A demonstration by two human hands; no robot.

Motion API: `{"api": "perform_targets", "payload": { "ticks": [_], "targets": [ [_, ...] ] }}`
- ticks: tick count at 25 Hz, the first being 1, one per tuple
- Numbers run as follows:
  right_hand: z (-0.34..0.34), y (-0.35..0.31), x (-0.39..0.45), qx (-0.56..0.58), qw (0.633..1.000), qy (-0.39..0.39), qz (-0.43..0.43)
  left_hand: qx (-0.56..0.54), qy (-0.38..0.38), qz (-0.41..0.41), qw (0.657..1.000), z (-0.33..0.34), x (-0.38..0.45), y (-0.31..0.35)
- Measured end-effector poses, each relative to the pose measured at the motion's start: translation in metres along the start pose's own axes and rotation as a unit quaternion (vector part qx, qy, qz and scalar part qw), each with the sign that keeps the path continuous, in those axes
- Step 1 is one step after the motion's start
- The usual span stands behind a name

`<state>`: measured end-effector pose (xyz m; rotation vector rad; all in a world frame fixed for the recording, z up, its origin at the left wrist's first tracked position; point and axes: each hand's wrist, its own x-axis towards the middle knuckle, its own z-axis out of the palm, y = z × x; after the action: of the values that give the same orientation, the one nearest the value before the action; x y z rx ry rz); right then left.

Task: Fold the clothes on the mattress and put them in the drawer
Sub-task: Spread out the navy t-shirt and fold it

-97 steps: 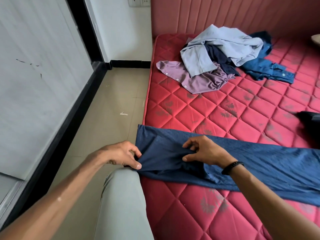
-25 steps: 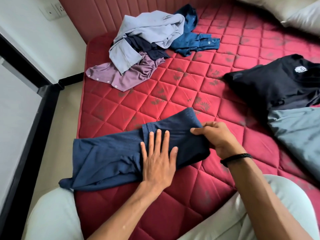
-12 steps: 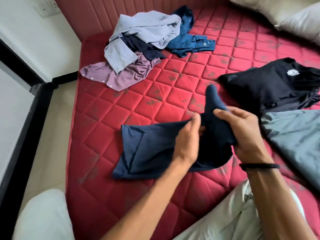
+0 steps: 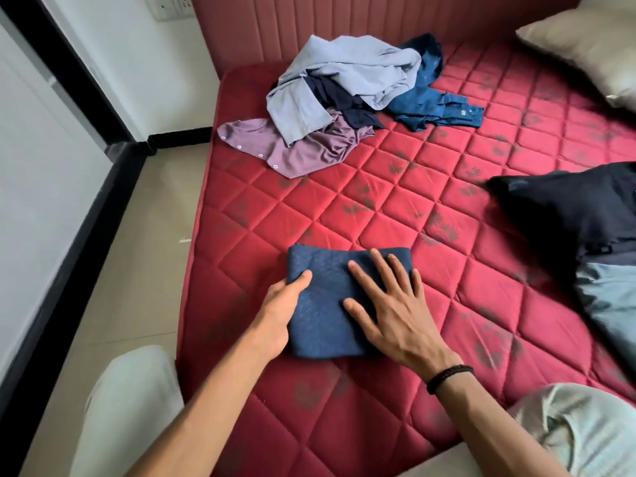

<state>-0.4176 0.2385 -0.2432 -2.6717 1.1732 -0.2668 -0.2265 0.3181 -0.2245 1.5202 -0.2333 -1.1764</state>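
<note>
A navy garment (image 4: 323, 325) lies folded into a small rectangle near the left edge of the red quilted mattress (image 4: 378, 201). My left hand (image 4: 278, 315) holds its left edge, thumb on top and fingers hidden beneath. My right hand (image 4: 395, 311) presses flat on its right half with fingers spread. A heap of unfolded clothes sits at the far end: a pale blue shirt (image 4: 344, 70) on top, a purple shirt (image 4: 303, 149) under it, and a blue shirt (image 4: 433, 108) to the right. No drawer is in view.
A black garment (image 4: 568, 208) and a grey-blue one (image 4: 609, 297) lie at the mattress's right side. A beige pillow (image 4: 585, 43) is at the far right. Tiled floor (image 4: 137, 270) runs between the mattress and a white panel with black trim (image 4: 41, 166).
The navy garment went from a long strip to a compact rectangle. Half a second ago both hands held its right end lifted; now it lies flat with my right hand pressed on it.
</note>
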Motion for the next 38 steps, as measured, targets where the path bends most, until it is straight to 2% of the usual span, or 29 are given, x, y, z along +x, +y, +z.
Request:
{"api": "perform_targets", "payload": {
  "ticks": [2, 4, 6, 7, 8, 9, 10, 11, 12, 15, 17, 20, 22, 24, 25, 27, 28, 31, 32, 33, 34, 36, 37, 38],
  "targets": [
    [0.015, -0.001, 0.0, -0.053, 0.998, -0.029, 0.018, 0.035, 0.019, 0.034, 0.999, -0.005, 0.01, -0.008],
    [0.017, -0.003, 0.004, -0.061, 0.997, -0.013, 0.034, 0.108, 0.038, 0.088, 0.989, -0.006, 0.019, -0.009],
    [0.018, -0.005, 0.007, -0.072, 0.996, 0.007, 0.047, 0.203, 0.08, 0.148, 0.965, -0.005, 0.024, -0.006],
    [0.02, -0.005, 0.008, -0.078, 0.995, 0.011, 0.054, 0.259, 0.124, 0.2, 0.937, -0.003, 0.02, -0.004],
    [0.023, -0.007, 0.008, -0.081, 0.995, 0.012, 0.062, 0.314, 0.17, 0.279, 0.891, 0.001, 0.013, -0.005],
    [0.025, -0.008, 0.009, -0.079, 0.994, 0.012, 0.071, 0.369, 0.187, 0.375, 0.83, 0.007, 0.005, -0.006],
    [0.026, -0.009, 0.011, -0.072, 0.994, 0.006, 0.079, 0.42, 0.166, 0.453, 0.769, 0.017, -0.002, -0.008],
    [0.026, -0.008, 0.014, -0.063, 0.994, -0.002, 0.084, 0.472, 0.122, 0.486, 0.725, 0.026, -0.007, -0.013],
    [0.026, -0.006, 0.018, -0.055, 0.995, -0.011, 0.086, 0.523, 0.087, 0.472, 0.705, 0.031, -0.004, -0.022],
    [0.031, 0.006, 0.022, -0.041, 0.996, -0.033, 0.071, 0.627, 0.071, 0.365, 0.684, 0.023, 0.018, -0.046],
    [0.03, 0.019, 0.031, -0.026, 0.996, -0.043, 0.069, 0.65, 0.074, 0.36, 0.665, 0.012, 0.03, -0.053],
    [0.025, 0.035, 0.046, 0.01, 0.994, -0.036, 0.105, 0.654, 0.058, 0.363, 0.661, 0.005, 0.036, -0.049],
    [0.022, 0.036, 0.043, 0.061, 0.984, 0.034, 0.161, 0.653, 0.071, 0.359, 0.663, -0.001, 0.034, -0.05],
    [0.025, 0.034, 0.025, 0.128, 0.952, 0.135, 0.243, 0.645, 0.095, 0.35, 0.672, -0.007, 0.029, -0.054],
    [0.024, 0.031, 0.011, 0.158, 0.935, 0.156, 0.277, 0.641, 0.106, 0.347, 0.676, -0.011, 0.024, -0.058],
    [0.008, 0.027, -0.006, 0.239, 0.906, 0.128, 0.326, 0.634, 0.127, 0.346, 0.68, -0.019, 0.015, -0.064],
    [-0.003, 0.028, -0.006, 0.311, 0.875, 0.09, 0.359, 0.63, 0.135, 0.346, 0.682, -0.023, 0.011, -0.067],
    [-0.04, 0.021, 0.001, 0.565, 0.718, -0.003, 0.406, 0.623, 0.15, 0.343, 0.686, -0.037, -0.008, -0.082],
    [-0.051, 0.012, 0.002, 0.607, 0.686, -0.023, 0.4, 0.613, 0.159, 0.338, 0.696, -0.039, -0.013, -0.084],
    [-0.06, 0.004, 0.003, 0.623, 0.678, -0.03, 0.389, 0.595, 0.166, 0.334, 0.712, -0.038, -0.02, -0.083],
    [-0.066, -0.003, 0.004, 0.611, 0.697, -0.029, 0.374, 0.57, 0.165, 0.34, 0.73, -0.034, -0.028, -0.08],
    [-0.076, -0.019, 0.006, 0.518, 0.789, 0.003, 0.33, 0.474, 0.151, 0.404, 0.768, -0.03, -0.046, -0.065],
    [-0.083, -0.026, 0.006, 0.471, 0.829, 0.023, 0.3, 0.392, 0.131, 0.417, 0.81, -0.028, -0.057, -0.053],
    [-0.092, -0.035, 0.005, 0.431, 0.863, 0.036, 0.263, 0.288, 0.099, 0.382, 0.872, -0.024, -0.069, -0.04]
  ]
}}
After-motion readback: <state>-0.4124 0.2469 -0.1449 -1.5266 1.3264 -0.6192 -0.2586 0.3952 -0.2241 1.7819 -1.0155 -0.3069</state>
